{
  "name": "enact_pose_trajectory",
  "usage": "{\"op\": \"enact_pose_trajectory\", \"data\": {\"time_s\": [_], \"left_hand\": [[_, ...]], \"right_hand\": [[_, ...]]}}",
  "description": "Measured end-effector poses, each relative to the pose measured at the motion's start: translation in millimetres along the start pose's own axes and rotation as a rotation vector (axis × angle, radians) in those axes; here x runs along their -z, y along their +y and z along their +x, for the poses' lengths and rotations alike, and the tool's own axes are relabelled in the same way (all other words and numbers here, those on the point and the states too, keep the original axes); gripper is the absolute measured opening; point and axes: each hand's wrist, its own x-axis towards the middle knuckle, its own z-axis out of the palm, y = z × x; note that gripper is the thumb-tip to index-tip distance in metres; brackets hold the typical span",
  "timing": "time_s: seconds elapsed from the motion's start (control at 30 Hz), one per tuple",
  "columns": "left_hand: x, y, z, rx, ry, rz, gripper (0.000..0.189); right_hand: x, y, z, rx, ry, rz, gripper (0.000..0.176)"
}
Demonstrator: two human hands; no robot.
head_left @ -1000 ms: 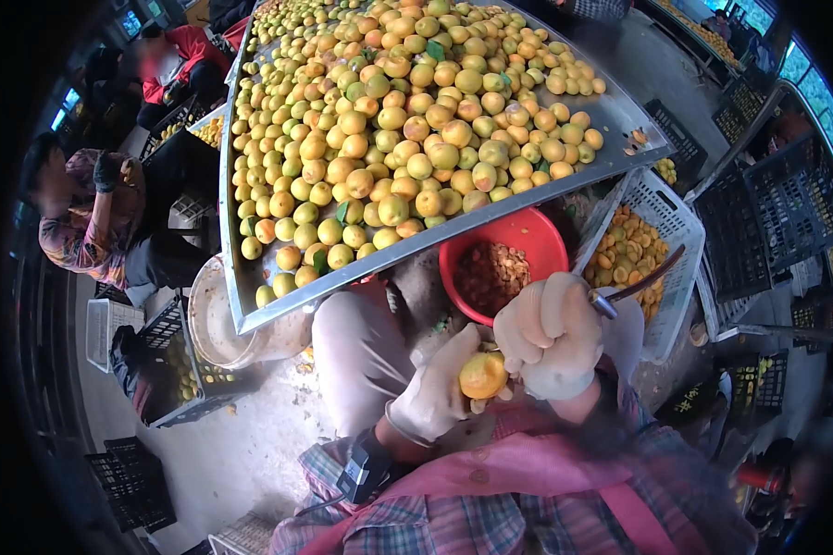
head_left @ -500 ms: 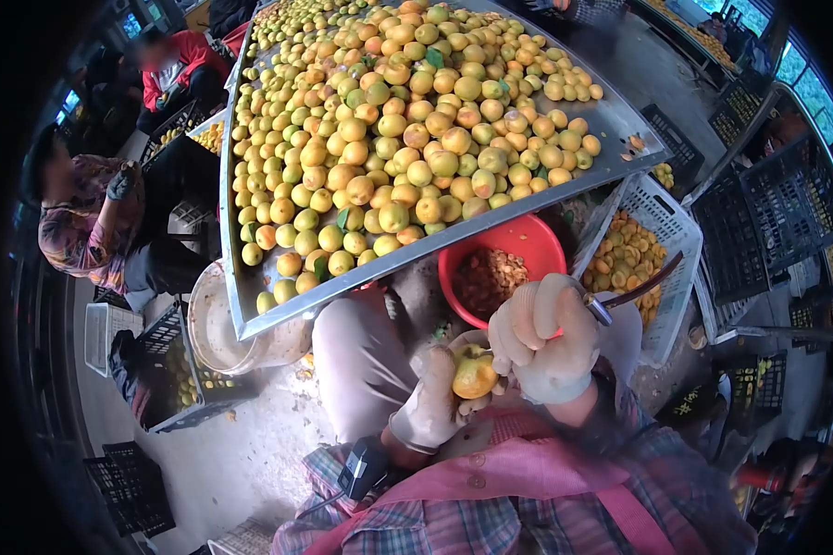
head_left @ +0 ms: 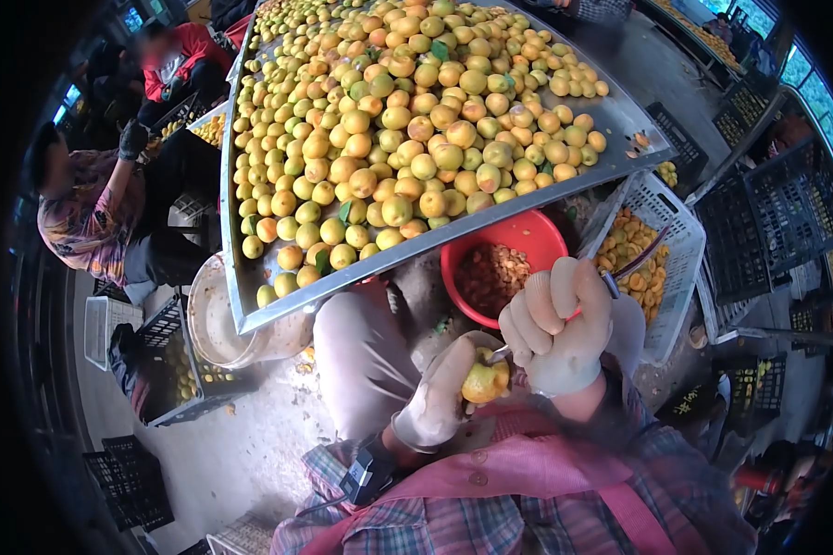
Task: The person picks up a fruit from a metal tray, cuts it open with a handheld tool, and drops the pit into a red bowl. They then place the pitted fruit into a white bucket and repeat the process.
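Note:
My left hand point(head_left: 438, 396), in a pale glove, is closed round a yellow fruit point(head_left: 486, 379) above my lap. Gloved too, my right hand point(head_left: 558, 328) grips a tool with a dark handle point(head_left: 640, 261); its thin metal tip touches the top of the fruit. Just beyond the hands is a red bowl point(head_left: 553, 242) with brown pits inside. Right of it stands a grey-white crate point(head_left: 683, 242) of orange fruit pieces. A metal-rimmed table point(head_left: 634, 148) bears a large heap of yellow-green fruit point(head_left: 398, 120).
A whitish bucket point(head_left: 215, 314) stands under the table's left corner, near a black crate of fruit point(head_left: 178, 361). A co-worker in a patterned top point(head_left: 83, 208) sits at the left, another in red point(head_left: 199, 55) farther back. Black crates point(head_left: 773, 217) are stacked at the right.
The tool's tip now meets the fruit, which has turned in my left hand. My right hand has tilted and shifted slightly. The co-worker at the left has raised a gloved hand.

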Motion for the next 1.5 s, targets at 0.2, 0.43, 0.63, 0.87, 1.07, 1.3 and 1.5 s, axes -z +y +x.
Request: {"op": "enact_pose_trajectory", "data": {"time_s": [0.2,0.43,0.63,0.87,1.07,1.3,1.5], "left_hand": [[-4.1,0.6,0.7,0.005,0.006,0.059,0.032],[-4.4,1.5,5.3,-0.574,0.1,0.55,0.028],[-6.8,-4.9,4.2,-0.522,0.103,0.664,0.027],[-0.7,-3.1,2.3,-0.314,0.12,0.318,0.046],[-8.9,-8.9,-5.7,0.07,0.032,-0.41,0.066],[-17.2,9.6,-5.2,-0.151,0.071,-0.036,0.036],[-9.7,9.1,-7.1,-0.434,0.083,0.339,0.023]], "right_hand": [[-5.9,1.0,-7.6,0.061,-0.089,-0.144,0.045],[-12.2,-0.6,-10.1,0.049,-0.04,-0.089,0.037],[-7.3,5.3,-11.9,0.042,-0.177,-0.23,0.034],[-0.3,11.7,-2.1,-0.107,-0.047,-0.077,0.035],[-4.4,8.0,-1.1,0.035,-0.146,-0.097,0.041],[-3.4,8.2,-11.6,-0.028,-0.254,-0.1,0.026],[-13.6,15.8,-11.6,-0.085,-0.133,-0.277,0.043]]}}
